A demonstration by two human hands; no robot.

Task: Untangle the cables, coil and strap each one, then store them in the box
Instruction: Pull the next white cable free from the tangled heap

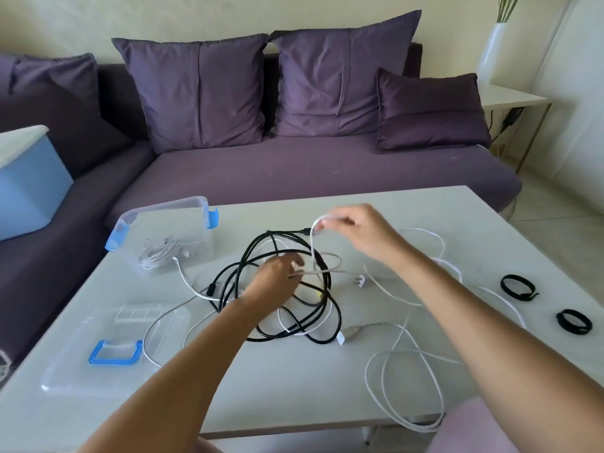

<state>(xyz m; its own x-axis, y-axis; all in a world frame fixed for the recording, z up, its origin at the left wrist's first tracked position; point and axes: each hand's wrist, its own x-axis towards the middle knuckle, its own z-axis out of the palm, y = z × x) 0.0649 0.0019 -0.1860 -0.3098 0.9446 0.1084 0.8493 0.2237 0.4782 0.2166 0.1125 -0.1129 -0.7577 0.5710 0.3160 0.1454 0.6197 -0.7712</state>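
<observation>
While black cable [284, 232] entangles white cable [312, 243], straps [523, 294] lie right; lid [81, 371] left.

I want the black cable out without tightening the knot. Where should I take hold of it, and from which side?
Likely the plug end of the thin black cable, which sticks out at the tangle's far edge. Come from above on the far right; nearer you its coils overlap each other and the thin white cable.

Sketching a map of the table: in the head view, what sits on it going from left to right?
clear box → black cable tangle → black strap → second black strap. The lid and the white cables overlap too much to place.
</observation>
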